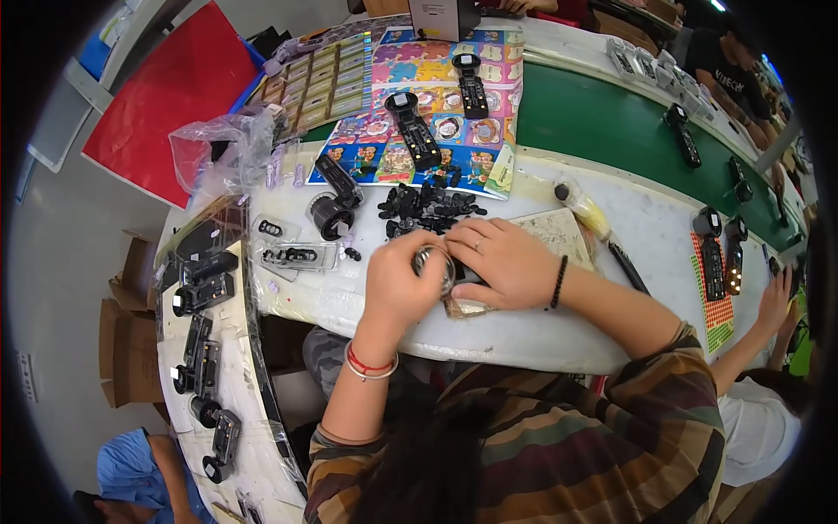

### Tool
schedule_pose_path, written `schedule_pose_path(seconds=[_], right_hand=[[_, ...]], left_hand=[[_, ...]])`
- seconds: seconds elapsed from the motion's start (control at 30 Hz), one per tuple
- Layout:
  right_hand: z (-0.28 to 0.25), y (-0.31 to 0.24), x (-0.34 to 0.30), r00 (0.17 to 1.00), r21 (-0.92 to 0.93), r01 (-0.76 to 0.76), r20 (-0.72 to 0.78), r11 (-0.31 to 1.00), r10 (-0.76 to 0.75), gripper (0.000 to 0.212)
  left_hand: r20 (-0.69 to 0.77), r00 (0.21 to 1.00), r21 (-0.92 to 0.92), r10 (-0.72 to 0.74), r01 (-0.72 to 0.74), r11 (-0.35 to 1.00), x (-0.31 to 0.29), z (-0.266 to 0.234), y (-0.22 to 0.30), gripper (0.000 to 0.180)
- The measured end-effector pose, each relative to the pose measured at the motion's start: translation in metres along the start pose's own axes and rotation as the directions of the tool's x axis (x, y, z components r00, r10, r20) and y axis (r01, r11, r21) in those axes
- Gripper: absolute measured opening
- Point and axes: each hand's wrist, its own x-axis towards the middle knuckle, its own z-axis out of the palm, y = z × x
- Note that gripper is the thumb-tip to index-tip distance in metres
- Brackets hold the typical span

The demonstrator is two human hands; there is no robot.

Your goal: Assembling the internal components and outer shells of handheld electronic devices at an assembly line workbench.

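Close to my body, my left hand point(397, 279) is closed round a round, silver-rimmed part point(448, 272) of a dark device. My right hand point(504, 264) bends over the device's other side, its fingertips against it; much of the device is hidden under both hands. Beneath them lies a worn, pale board point(559, 234). Just beyond my fingers spreads a pile of small black parts point(428, 203). Left of that pile lies a black device with a round head point(332, 210). Two similar black devices point(417, 135) rest on a colourful printed sheet point(358, 131).
A clear tray with black rings point(299, 256) lies at the left, below a crumpled plastic bag point(223, 153). A yellow-and-black handled tool point(602, 231) lies at the right. More devices stand on the green conveyor belt point(602, 113) and left side table point(236, 349). Other people sit nearby.
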Motion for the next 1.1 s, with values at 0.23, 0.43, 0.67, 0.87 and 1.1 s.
schedule_pose_path(seconds=[0.23, 0.43, 0.67, 0.87, 1.1], right_hand=[[-0.013, 0.025, 0.008, 0.944, 0.516, -0.237, 0.323, 0.824, 0.069, 0.028], [-0.107, -0.004, 0.041, 0.913, 0.088, 0.039, -0.407, 0.995, 0.001, 0.034], [-0.008, 0.016, -0.016, 0.985, 0.099, -0.166, -0.032, 0.981, 0.17, 0.043], [-0.059, 0.014, -0.12, 0.669, 0.044, -0.695, -0.324, 0.718, 0.668, 0.052], [-0.047, -0.013, -0.182, 0.587, -0.239, -0.81, -0.343, 0.536, 0.734, 0.027]], left_hand=[[0.006, 1.0, 0.048, -0.016, 0.016, 0.999, 0.002, 0.003, 0.011, 0.018], [-0.048, 0.999, 0.058, -0.014, 0.017, 0.998, -0.006, -0.005, 0.004, 0.02], [-0.051, 0.997, 0.054, 0.054, -0.052, 0.997, -0.006, 0.005, 0.006, 0.017], [-0.083, 0.997, 0.012, -0.006, 0.007, 1.0, -0.012, -0.001, 0.004, 0.017], [-0.109, 0.993, 0.026, 0.039, -0.036, 0.999, -0.004, 0.006, 0.006, 0.018]])
